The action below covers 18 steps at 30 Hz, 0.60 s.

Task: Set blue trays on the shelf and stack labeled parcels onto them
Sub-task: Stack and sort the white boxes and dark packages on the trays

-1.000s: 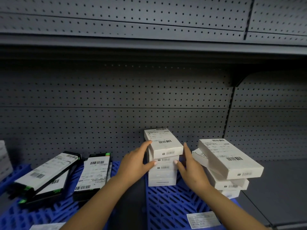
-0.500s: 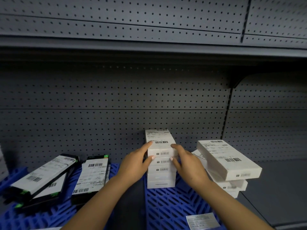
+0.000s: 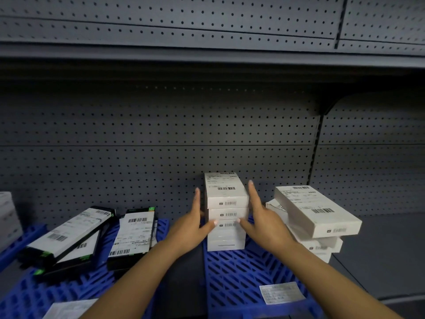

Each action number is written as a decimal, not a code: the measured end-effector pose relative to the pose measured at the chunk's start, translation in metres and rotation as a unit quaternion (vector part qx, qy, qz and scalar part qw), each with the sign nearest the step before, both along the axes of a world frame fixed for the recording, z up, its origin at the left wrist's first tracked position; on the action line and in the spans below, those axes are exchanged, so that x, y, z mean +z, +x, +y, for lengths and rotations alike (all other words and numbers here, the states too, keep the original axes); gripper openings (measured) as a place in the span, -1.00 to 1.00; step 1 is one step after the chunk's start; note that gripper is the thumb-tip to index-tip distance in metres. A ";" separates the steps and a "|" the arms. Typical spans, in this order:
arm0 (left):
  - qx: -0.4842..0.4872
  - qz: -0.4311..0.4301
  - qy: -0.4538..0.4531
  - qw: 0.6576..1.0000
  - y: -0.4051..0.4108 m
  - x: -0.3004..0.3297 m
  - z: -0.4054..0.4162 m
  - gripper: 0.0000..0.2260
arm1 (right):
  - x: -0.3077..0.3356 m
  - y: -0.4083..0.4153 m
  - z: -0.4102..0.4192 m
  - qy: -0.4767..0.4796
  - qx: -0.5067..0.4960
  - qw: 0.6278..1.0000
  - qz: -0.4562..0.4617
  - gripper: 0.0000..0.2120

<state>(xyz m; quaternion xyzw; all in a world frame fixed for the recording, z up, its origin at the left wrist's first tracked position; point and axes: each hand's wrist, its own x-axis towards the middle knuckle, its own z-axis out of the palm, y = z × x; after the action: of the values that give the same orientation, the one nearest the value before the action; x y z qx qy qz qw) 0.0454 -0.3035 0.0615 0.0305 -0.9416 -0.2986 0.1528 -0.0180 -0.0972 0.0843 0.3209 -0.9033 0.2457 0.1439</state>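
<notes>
A neat stack of several white labeled parcels (image 3: 226,211) stands on a blue slatted tray (image 3: 232,272) in the middle of the shelf. My left hand (image 3: 193,224) lies flat against the stack's left side, fingers straight, thumb on the front. My right hand (image 3: 262,217) lies flat against its right side in the same way. A second, skewed stack of white parcels (image 3: 315,217) sits at the right edge of that tray. Another blue tray (image 3: 30,295) on the left carries black and green boxes with white labels (image 3: 66,236).
A dark pegboard wall (image 3: 161,134) backs the shelf, and an upper shelf (image 3: 207,58) overhangs it. Bare grey shelf (image 3: 379,249) lies right of the trays. A paper label (image 3: 281,292) is on the tray front. A white box (image 3: 7,217) is at far left.
The top parcel, askew a second ago, now sits square on the stack. Both hands went from curled on the front to flat against the stack's sides.
</notes>
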 end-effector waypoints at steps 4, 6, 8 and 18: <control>0.013 -0.065 0.001 0.998 0.004 -0.031 0.000 -0.14 | -0.027 -0.003 0.008 0.030 -0.036 0.995 -0.089 -0.23; 0.011 -0.080 0.004 0.997 0.004 -0.047 0.002 -0.22 | -0.042 -0.011 0.011 0.077 -0.037 0.990 -0.109 -0.49; -0.005 -0.074 0.018 0.997 0.002 -0.058 0.006 -0.37 | -0.053 -0.017 0.011 0.110 -0.039 0.986 -0.120 -0.66; 0.044 -0.015 -0.087 0.995 -0.003 -0.076 0.013 -0.58 | -0.070 -0.032 0.010 0.152 -0.013 0.985 -0.078 -0.74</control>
<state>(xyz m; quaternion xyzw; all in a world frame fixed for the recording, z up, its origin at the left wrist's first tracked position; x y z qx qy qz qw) 0.0421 -0.2909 -0.0146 0.0629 -0.9639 -0.2082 0.1538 -0.0496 -0.0870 0.0141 0.3071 -0.9426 0.1282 0.0255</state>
